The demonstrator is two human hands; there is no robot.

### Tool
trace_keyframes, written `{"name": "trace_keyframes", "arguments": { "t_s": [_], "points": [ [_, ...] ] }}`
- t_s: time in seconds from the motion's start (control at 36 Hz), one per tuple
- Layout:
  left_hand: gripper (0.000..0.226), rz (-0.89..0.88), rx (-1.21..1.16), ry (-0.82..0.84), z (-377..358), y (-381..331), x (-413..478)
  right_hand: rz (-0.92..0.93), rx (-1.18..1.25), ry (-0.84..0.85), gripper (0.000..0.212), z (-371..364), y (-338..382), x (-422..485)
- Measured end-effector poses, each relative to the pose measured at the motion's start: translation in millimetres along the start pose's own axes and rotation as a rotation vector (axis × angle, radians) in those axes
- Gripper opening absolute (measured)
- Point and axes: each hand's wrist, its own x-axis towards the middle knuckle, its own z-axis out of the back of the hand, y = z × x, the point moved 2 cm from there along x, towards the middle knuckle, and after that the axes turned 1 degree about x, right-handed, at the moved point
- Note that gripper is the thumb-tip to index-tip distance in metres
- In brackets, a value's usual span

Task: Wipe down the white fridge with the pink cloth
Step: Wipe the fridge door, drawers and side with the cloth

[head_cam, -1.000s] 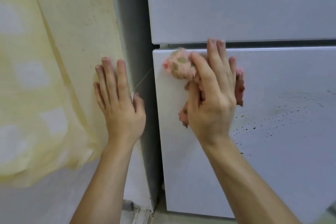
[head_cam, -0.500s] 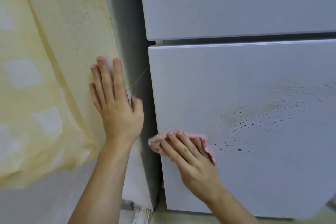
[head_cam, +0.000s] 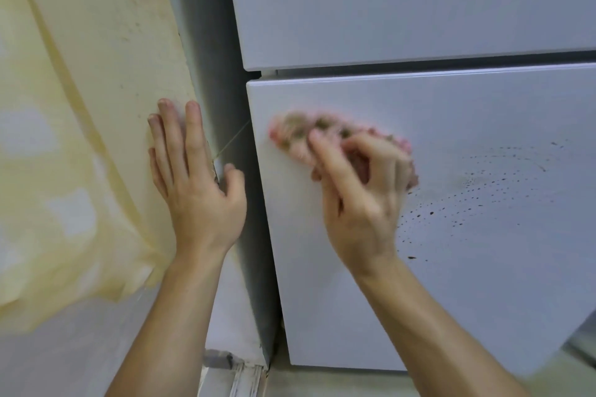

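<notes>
The white fridge [head_cam: 483, 284] fills the right side, with an upper door and a lower door split by a dark gap. My right hand [head_cam: 358, 196] grips the pink cloth [head_cam: 300, 135], soiled with brown patches, and holds it against the lower door near its upper left corner. The cloth is blurred. Dark specks and a brownish smear [head_cam: 467, 180] arc across the door to the right of the cloth. My left hand [head_cam: 196, 184] lies flat on the yellowish wall beside the fridge, fingers straight, thumb at the wall's edge.
A yellow wall [head_cam: 106, 58] with pale patches stands left of the fridge, with the fridge's grey side panel [head_cam: 209, 42] between them. A thin thread [head_cam: 233, 138] spans the gap. Floor edging [head_cam: 245, 377] shows at the bottom.
My right hand went with the cloth from the lower door's top edge down its left side, then back up to the upper left area. My left hand stayed on the wall.
</notes>
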Motion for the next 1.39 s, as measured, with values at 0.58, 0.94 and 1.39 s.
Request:
{"name": "trace_keyframes", "arguments": {
  "t_s": [0.58, 0.94, 1.39],
  "points": [
    [0.079, -0.084, -0.077, -0.156, -23.6, -52.7, -25.6, 0.084, 0.035, 0.084, 0.038, 39.1, -40.5, 12.4],
    [0.072, -0.175, -0.103, -0.051, -38.0, -77.9, -30.6, 0.15, -0.068, 0.141, 0.034, 41.8, -50.7, -13.1],
    [0.062, -0.136, -0.086, -0.08, -41.4, -83.6, -33.9, 0.167, -0.05, 0.259, 0.041, 66.1, -70.0, -12.9]
  ]
}}
